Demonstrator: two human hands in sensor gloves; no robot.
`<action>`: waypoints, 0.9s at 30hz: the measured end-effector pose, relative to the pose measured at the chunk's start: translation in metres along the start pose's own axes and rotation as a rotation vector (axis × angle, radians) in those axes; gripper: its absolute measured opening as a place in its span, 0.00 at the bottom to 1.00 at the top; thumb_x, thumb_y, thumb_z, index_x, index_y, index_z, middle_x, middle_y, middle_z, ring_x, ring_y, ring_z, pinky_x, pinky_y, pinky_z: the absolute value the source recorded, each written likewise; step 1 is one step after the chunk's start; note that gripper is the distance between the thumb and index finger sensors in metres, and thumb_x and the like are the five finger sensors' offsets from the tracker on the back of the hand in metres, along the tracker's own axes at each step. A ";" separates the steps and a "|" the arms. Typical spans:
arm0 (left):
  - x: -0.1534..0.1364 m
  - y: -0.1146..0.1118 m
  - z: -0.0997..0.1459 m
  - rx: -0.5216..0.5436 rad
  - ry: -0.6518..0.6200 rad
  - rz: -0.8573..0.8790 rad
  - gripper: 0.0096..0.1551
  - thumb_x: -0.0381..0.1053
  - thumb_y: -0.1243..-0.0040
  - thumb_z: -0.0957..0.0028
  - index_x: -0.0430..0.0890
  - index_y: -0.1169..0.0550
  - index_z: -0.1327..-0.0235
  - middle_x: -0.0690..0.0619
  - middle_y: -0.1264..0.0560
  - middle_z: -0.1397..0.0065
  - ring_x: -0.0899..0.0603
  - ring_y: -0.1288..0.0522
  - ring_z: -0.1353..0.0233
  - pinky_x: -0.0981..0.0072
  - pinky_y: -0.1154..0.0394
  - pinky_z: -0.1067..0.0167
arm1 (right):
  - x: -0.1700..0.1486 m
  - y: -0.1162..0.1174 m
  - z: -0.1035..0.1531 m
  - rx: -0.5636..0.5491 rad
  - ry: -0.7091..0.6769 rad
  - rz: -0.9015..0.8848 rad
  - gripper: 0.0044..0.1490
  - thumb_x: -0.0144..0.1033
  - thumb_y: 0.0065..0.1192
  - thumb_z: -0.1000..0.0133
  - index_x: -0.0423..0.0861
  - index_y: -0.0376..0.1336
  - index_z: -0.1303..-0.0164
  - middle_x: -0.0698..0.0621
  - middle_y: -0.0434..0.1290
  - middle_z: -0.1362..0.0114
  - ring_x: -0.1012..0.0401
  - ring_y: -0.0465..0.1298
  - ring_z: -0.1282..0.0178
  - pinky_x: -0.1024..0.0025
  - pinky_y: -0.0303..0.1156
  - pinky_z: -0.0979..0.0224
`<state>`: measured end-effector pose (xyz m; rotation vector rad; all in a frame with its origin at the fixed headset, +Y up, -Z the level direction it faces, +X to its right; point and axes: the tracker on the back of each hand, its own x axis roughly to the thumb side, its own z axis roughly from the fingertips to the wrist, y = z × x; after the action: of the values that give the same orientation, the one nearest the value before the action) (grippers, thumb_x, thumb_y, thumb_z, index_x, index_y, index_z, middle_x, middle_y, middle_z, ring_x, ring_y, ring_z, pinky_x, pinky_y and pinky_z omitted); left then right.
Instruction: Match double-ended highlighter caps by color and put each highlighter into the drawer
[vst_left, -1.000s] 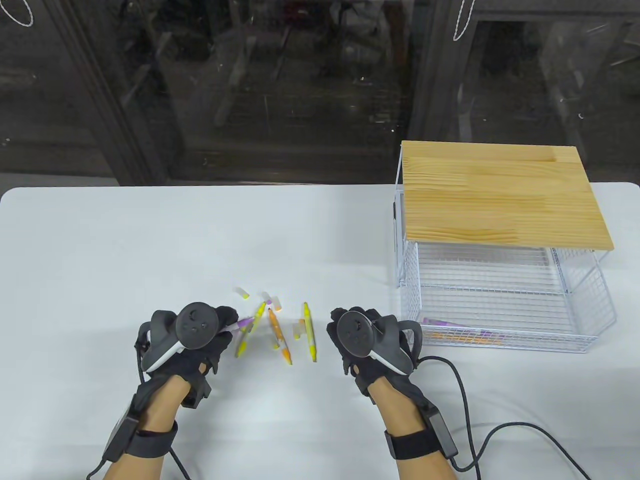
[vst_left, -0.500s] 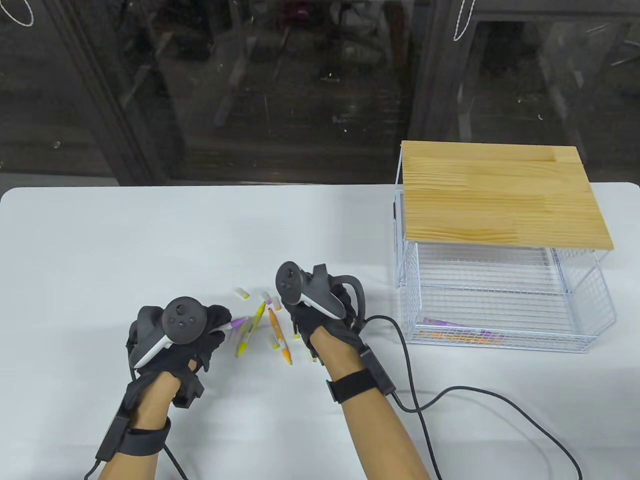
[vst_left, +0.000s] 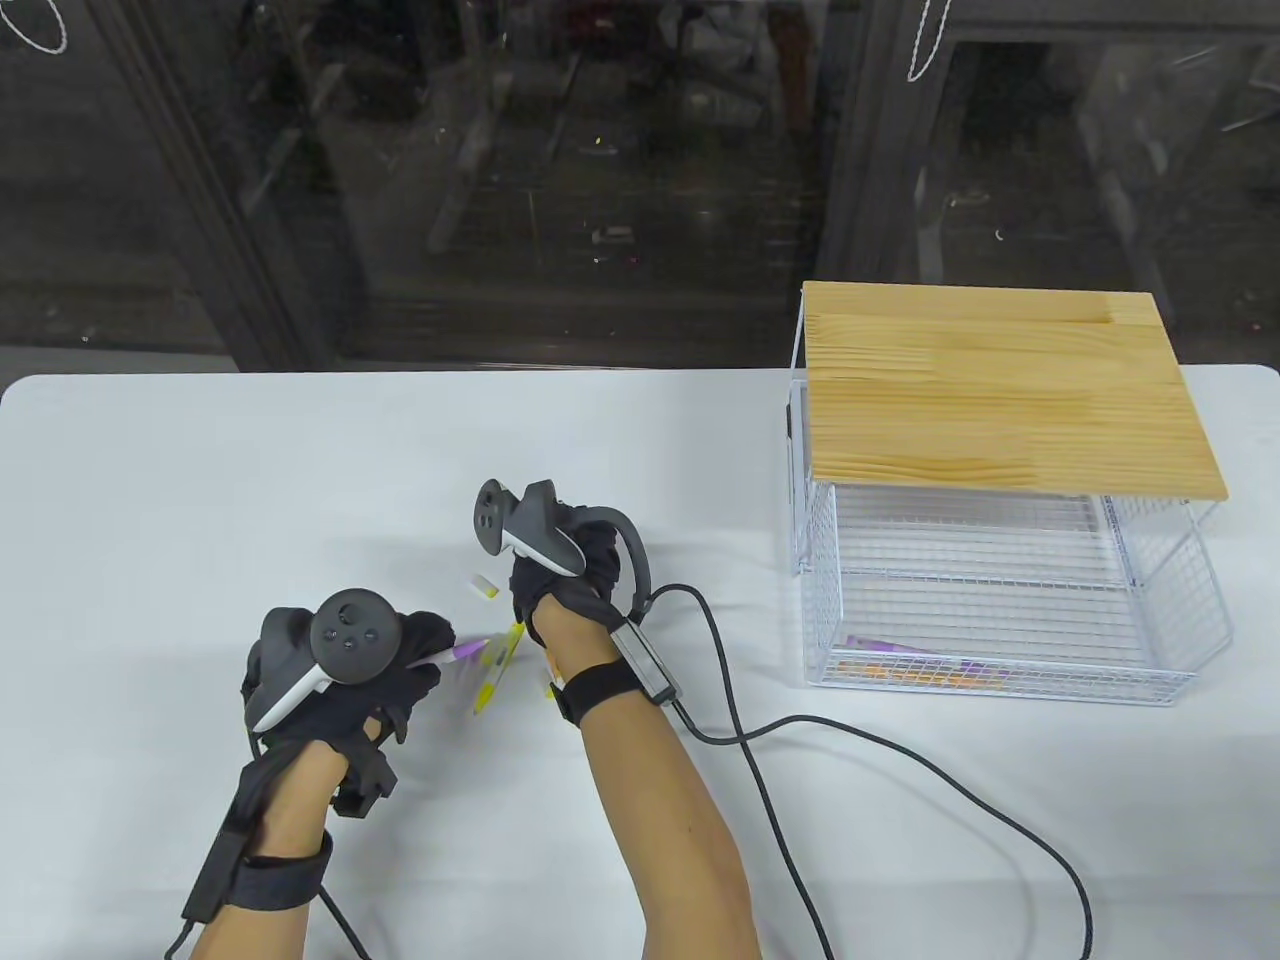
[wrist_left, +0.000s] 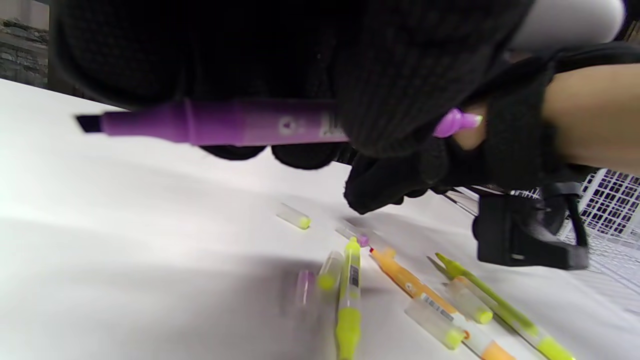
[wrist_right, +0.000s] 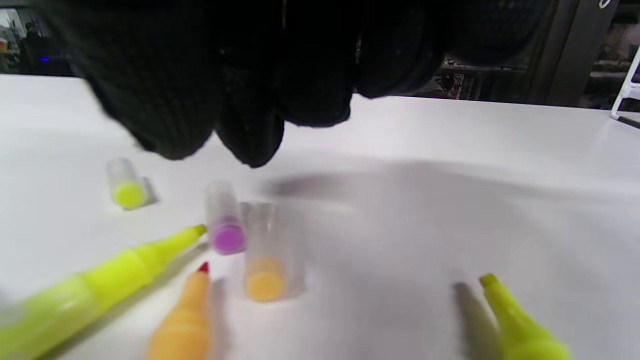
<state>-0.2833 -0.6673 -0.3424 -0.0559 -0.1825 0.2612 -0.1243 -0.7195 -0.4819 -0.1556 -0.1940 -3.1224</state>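
Note:
My left hand (vst_left: 415, 655) grips a purple highlighter (wrist_left: 225, 122) above the table, and both its tips are bare. Its purple end (vst_left: 468, 652) pokes out to the right. My right hand (vst_left: 570, 575) hovers over the loose caps with its fingertips (wrist_right: 250, 145) hanging down and holding nothing. Just under them lie a purple cap (wrist_right: 226, 222), an orange cap (wrist_right: 265, 262) and a yellow cap (wrist_right: 126, 184). A yellow highlighter (vst_left: 497, 670) and an orange highlighter (wrist_left: 407, 282) lie uncapped nearby. The wire drawer (vst_left: 1000, 683) stands pulled out at the right.
A wooden-topped wire frame (vst_left: 1010, 390) sits over the drawer, which holds purple and orange highlighters (vst_left: 905, 668). The right glove's cable (vst_left: 900, 760) trails across the table toward the near right. Another yellow-green highlighter (wrist_left: 492, 307) and more caps (wrist_left: 435, 327) lie by the pile.
My right hand has swung left and away from me, from beside the drawer to above the caps, covering several pens. The left hand drifted slightly left, still holding the purple highlighter.

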 end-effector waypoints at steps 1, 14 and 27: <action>0.000 0.000 0.000 -0.004 -0.002 -0.001 0.27 0.49 0.25 0.60 0.56 0.17 0.44 0.54 0.14 0.39 0.38 0.16 0.44 0.41 0.20 0.50 | 0.002 0.002 -0.002 0.004 0.003 0.019 0.25 0.54 0.79 0.58 0.59 0.80 0.51 0.55 0.80 0.45 0.51 0.74 0.44 0.51 0.70 0.38; 0.001 -0.001 -0.001 -0.011 -0.003 -0.007 0.27 0.49 0.25 0.60 0.57 0.17 0.44 0.54 0.14 0.39 0.38 0.16 0.43 0.41 0.20 0.50 | 0.017 0.011 -0.025 0.018 0.011 0.026 0.21 0.53 0.81 0.58 0.57 0.82 0.59 0.56 0.81 0.48 0.51 0.74 0.45 0.50 0.70 0.38; 0.001 -0.001 -0.001 -0.018 -0.001 -0.002 0.27 0.49 0.26 0.60 0.57 0.17 0.44 0.54 0.14 0.39 0.38 0.16 0.44 0.41 0.20 0.50 | 0.017 0.013 -0.025 0.058 0.014 0.006 0.23 0.48 0.80 0.57 0.53 0.80 0.54 0.52 0.79 0.44 0.49 0.72 0.41 0.48 0.67 0.35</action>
<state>-0.2824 -0.6682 -0.3429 -0.0731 -0.1863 0.2580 -0.1430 -0.7358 -0.5037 -0.1340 -0.2829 -3.1066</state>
